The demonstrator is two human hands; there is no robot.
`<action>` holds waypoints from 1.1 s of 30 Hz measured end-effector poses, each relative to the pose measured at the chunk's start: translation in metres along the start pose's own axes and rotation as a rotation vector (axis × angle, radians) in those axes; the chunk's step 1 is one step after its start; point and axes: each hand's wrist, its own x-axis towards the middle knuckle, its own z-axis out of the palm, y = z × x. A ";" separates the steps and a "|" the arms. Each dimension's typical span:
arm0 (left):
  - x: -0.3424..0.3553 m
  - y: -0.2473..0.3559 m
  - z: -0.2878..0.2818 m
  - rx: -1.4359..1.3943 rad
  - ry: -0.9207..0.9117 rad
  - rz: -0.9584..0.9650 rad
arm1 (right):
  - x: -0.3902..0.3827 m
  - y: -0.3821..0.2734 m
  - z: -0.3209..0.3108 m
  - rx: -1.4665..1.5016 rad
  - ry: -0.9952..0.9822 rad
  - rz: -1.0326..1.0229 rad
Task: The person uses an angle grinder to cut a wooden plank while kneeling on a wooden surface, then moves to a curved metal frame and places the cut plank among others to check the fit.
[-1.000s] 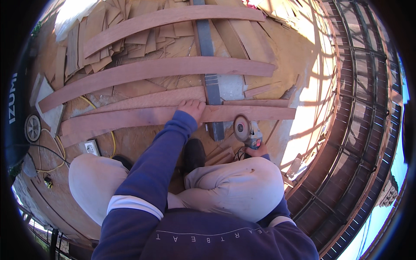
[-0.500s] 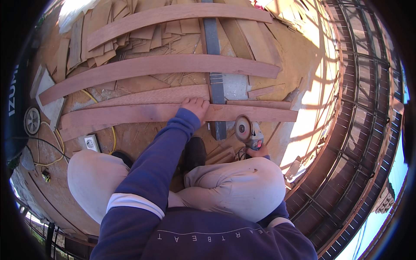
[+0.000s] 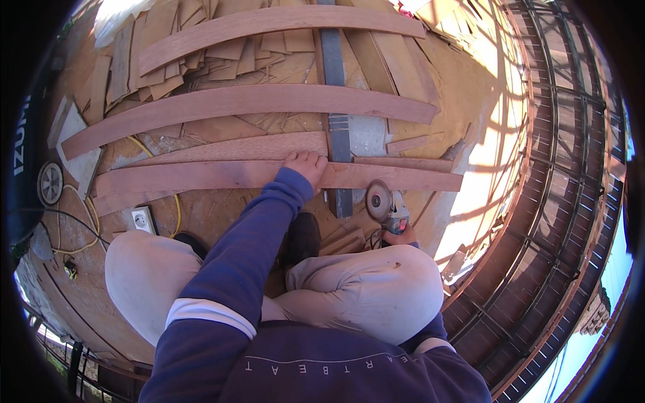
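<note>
My left hand (image 3: 308, 167) is closed over a long reddish wooden plank (image 3: 228, 174), its fingers wrapped over the far edge. That plank lies across a dark grey beam (image 3: 342, 201) that runs away from me. My right hand (image 3: 401, 236), partly hidden by my knee, grips an angle grinder (image 3: 396, 215). The grinder's round disc (image 3: 379, 199) faces up and sits at the near edge of the plank, right of the beam; whether they touch I cannot tell. Another plank (image 3: 269, 101) crosses the beam farther off, and a third plank (image 3: 282, 21) lies beyond it.
Cut wood pieces (image 3: 154, 47) are heaped at the far left. A white socket box (image 3: 142, 220) and a yellow cable (image 3: 177, 208) lie left of my legs, near a dark wheeled machine (image 3: 50, 186). Metal railing (image 3: 557, 168) curves along the right.
The view has shifted very slightly. Both hands, the plank and the grinder keep nearly the same places.
</note>
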 end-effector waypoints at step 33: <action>0.001 -0.001 -0.003 -0.018 -0.068 -0.006 | 0.019 -0.044 -0.009 0.102 0.002 -0.032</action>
